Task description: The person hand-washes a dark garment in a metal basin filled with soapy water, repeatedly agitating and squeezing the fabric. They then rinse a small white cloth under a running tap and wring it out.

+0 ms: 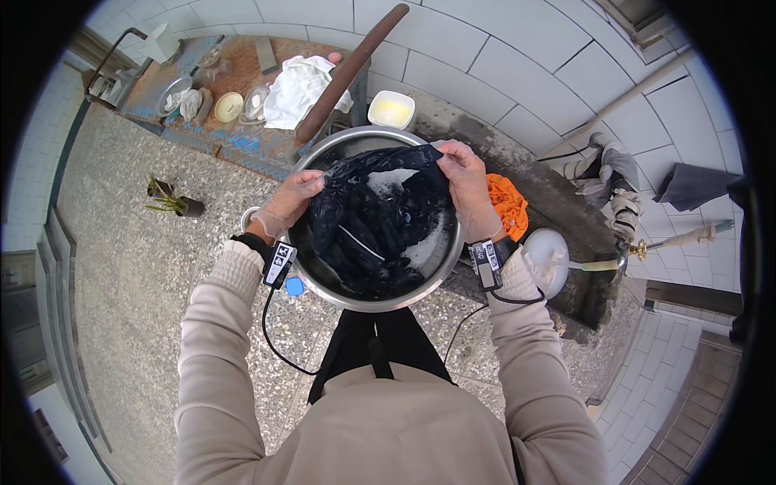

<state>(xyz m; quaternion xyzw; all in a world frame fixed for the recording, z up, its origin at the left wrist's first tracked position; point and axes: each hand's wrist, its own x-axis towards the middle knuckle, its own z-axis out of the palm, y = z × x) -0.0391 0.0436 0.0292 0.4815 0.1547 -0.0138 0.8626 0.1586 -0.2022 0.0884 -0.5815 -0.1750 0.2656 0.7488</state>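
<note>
L hand (293, 196) & R hand (467, 179) — fingers clamped on far edge of dark cloth (349, 212) — bulk in metal basin (378, 306) (w/ suds (390, 180)).

a washing area, shown by its tiled wall (453, 40), grey trough (596, 287), brass tap (641, 249) and sudsy metal basin (377, 306).

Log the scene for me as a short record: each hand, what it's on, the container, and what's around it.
Left hand: gripping the dark cloth's far edge, left side
Right hand: pinching the same edge, right side
Cloth: dark, bunched, wet-looking, mostly inside the basin
Container: round metal basin, with whitish suds
Beyond basin: white tub with yellowish contents
Right of right hand: crumpled orange cloth
Far left: worn bench bearing a white cloth and more
Floor, left: potted plant
</note>
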